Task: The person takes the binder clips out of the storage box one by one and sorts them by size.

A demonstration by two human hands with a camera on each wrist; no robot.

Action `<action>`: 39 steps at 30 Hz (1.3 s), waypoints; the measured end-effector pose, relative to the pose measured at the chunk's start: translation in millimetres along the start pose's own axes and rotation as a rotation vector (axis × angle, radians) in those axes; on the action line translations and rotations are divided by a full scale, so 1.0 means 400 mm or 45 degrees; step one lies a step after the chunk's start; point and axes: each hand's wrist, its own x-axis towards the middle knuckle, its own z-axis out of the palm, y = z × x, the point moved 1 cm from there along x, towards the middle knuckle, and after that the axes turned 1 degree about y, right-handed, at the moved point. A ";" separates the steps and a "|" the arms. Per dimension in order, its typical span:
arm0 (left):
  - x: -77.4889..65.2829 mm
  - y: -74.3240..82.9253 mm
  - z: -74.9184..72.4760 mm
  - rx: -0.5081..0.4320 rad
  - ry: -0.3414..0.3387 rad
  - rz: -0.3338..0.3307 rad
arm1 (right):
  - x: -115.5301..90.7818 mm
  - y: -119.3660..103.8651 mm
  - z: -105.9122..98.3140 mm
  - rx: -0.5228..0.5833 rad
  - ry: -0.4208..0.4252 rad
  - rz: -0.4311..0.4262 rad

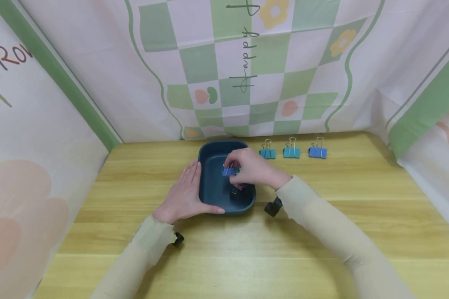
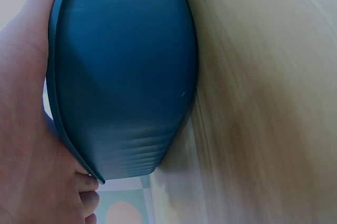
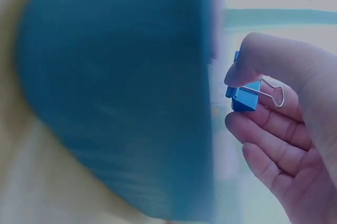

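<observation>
A dark blue plastic bin (image 1: 213,195) stands on the table, its outer wall filling much of both wrist views. My left hand (image 1: 185,193) steadies it, with straight fingers along the left rim and the thumb stretched across the near rim. Over the bin, my right hand (image 1: 248,167) pinches a blue binder clip (image 3: 246,98) between thumb and fingers; a silver wire handle sticks out toward the palm. Beneath that hand, a pinkish binder clip (image 1: 238,187) shows inside the bin, partly hidden along with whatever else lies there.
Toward the back of the table, right of the bin, stand a teal binder clip (image 1: 267,154), a second teal clip (image 1: 292,153) and a blue clip (image 1: 317,153) in a row. A patterned curtain (image 1: 232,99) closes off the back.
</observation>
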 end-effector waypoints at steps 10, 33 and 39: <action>0.001 0.003 -0.001 -0.016 0.009 -0.020 | -0.041 0.021 -0.172 -0.023 0.223 0.090; 0.003 -0.002 0.005 -0.003 0.010 -0.023 | -0.160 0.188 -0.219 -0.001 0.167 0.417; 0.004 -0.002 0.006 0.001 0.008 -0.024 | -0.174 0.213 -0.178 0.049 0.098 0.423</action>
